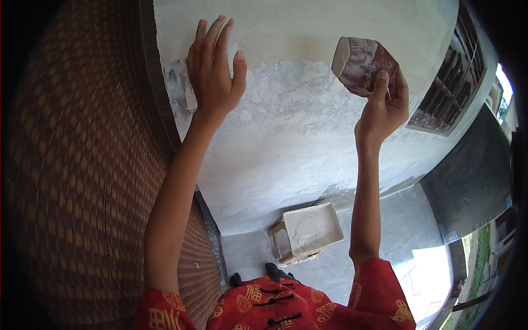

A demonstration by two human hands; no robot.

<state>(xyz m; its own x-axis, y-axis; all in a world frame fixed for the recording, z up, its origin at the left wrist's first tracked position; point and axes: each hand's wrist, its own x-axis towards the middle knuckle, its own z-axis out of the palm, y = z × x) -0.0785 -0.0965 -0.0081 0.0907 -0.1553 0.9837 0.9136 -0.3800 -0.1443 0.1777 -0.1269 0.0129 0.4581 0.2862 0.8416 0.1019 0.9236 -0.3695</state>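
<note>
— What is held?
— A paint-smeared sponge block (363,65) is gripped in the right hand (383,107), raised against the wall (308,137); its far face is hidden.
— And the left hand (213,74)?
— Laid flat on the wall, fingers spread, nothing held.
— Below?
— A tray (309,231) of white paste is seen on the floor, its contents hard to make out.

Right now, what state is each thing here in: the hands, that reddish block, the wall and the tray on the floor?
left hand: open, flat against the wall
right hand: closed around the block
reddish block: held up near the wall, smeared with pale paste
wall: partly coated, upper part smooth, lower part patchy grey
tray: on the floor, holding pale paste
</note>
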